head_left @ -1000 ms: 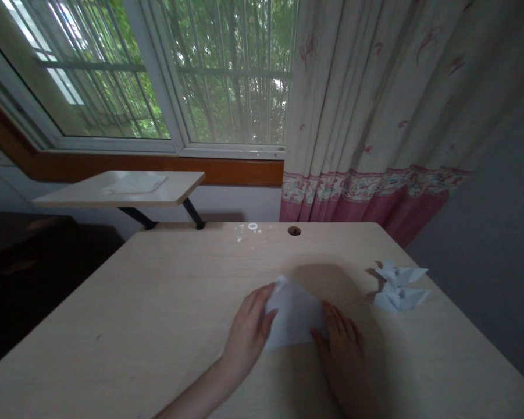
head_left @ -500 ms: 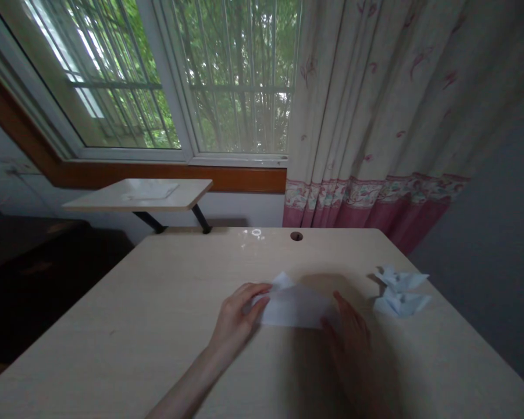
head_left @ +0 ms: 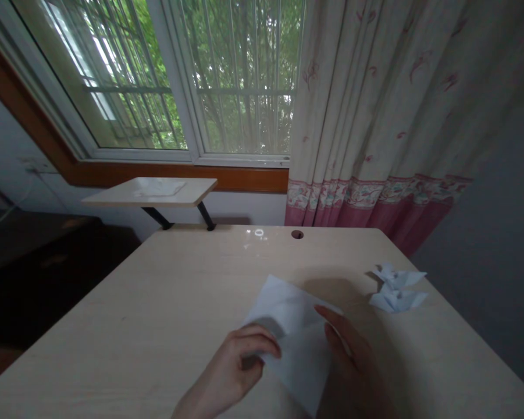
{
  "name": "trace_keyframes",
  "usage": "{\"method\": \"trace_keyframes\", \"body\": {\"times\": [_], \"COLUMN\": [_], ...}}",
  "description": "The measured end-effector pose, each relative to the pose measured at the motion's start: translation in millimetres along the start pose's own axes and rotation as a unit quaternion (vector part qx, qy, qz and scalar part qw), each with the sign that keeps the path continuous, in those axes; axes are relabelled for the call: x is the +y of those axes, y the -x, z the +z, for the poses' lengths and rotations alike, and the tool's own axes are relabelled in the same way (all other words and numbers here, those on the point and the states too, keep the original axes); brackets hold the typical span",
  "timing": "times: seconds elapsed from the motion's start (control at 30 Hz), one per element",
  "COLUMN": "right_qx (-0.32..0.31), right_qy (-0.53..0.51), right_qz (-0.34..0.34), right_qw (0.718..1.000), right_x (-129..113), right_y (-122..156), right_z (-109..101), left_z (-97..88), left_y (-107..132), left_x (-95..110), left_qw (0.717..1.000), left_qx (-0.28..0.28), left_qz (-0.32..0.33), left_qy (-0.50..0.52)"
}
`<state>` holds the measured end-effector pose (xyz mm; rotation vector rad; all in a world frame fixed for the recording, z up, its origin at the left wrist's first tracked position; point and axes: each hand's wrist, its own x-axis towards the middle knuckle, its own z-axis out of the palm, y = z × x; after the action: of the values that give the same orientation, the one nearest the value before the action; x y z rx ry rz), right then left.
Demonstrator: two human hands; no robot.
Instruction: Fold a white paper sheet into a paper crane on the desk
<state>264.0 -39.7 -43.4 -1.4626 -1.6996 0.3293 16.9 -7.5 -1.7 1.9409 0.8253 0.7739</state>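
A white sheet of paper (head_left: 294, 314) lies opened out on the desk in front of me, with a crease across its middle. At its left edge is my left hand (head_left: 239, 364), fingers curled over the paper and the thumb at the edge, gripping it. On the opposite side, my right hand (head_left: 351, 349) rests along the paper's right edge, its forefinger and thumb apart. Part of the right hand is dim in shadow. Folded white paper pieces (head_left: 399, 289) stand at the right of the desk, away from both hands.
The pale desk (head_left: 157, 314) has a round cable hole (head_left: 297, 234) near its back edge. A small raised shelf (head_left: 192, 191) at the back left carries white papers (head_left: 157, 187). Behind are a barred window (head_left: 244, 87) and a long curtain (head_left: 366, 116).
The paper has gone from a folded strip to a wider opened sheet. My left hand has moved down toward me and slightly right. The view has shifted a little.
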Motion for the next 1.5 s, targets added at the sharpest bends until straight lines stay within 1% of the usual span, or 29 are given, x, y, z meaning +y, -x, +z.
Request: {"method": "trace_keyframes", "body": {"times": [0.07,0.1,0.17,0.27,0.37,0.47,0.57,0.63,0.7,0.8,0.9,1.03,1.1,1.23,1.33,1.4,1.47,1.5], "right_qx": [-0.003,-0.005,-0.028,-0.055,-0.05,-0.047,-0.068,-0.082,-0.092,-0.096,-0.093,-0.073,-0.077,-0.118,-0.159,-0.201,-0.239,-0.254], "right_qy": [0.011,0.016,0.03,0.072,0.123,0.183,0.239,0.265,0.287,0.309,0.305,0.303,0.299,0.267,0.22,0.196,0.184,0.181], "right_qz": [-0.006,-0.02,-0.041,-0.082,-0.127,-0.166,-0.209,-0.235,-0.247,-0.233,-0.219,-0.207,-0.201,-0.213,-0.215,-0.201,-0.177,-0.166], "right_qw": [1.0,1.0,0.998,0.992,0.983,0.968,0.946,0.932,0.921,0.917,0.922,0.927,0.93,0.932,0.938,0.939,0.937,0.935], "right_x": [1,2,6,10,13,16,21,25,29,33,35,35,33,32,32,32,33,34], "right_y": [8,12,19,27,33,38,40,40,39,38,35,30,29,32,36,39,40,40], "right_z": [10,14,22,30,34,39,44,45,45,44,44,43,42,35,28,24,21,20], "left_z": [2.0,2.4,2.6,3.3,5.8,9.3,12.1,13.3,14.0,15.9,20.7,32.5,39.4,51.0,54.3,52.5,47.5,44.1], "left_y": [4,6,7,5,2,0,1,3,7,14,22,30,32,33,32,31,30,30], "left_x": [3,5,8,4,-11,-33,-49,-54,-56,-54,-52,-52,-51,-47,-44,-44,-43,-42], "left_qw": [1.0,0.999,0.998,0.998,0.995,0.979,0.956,0.945,0.94,0.932,0.919,0.897,0.883,0.859,0.847,0.848,0.861,0.873], "left_qx": [-0.023,-0.033,-0.052,-0.054,-0.028,-0.006,-0.014,-0.024,-0.026,-0.023,-0.019,-0.012,-0.002,0.025,0.05,0.033,-0.008,-0.027], "left_qz": [-0.009,-0.01,-0.01,-0.022,-0.033,-0.019,0.011,0.015,0.012,0.002,0.006,0.025,0.032,0.059,0.073,0.08,0.079,0.068], "left_qy": [0.008,0.013,0.022,0.001,-0.087,-0.203,-0.294,-0.325,-0.341,-0.363,-0.394,-0.442,-0.469,-0.508,-0.524,-0.523,-0.502,-0.483]}}
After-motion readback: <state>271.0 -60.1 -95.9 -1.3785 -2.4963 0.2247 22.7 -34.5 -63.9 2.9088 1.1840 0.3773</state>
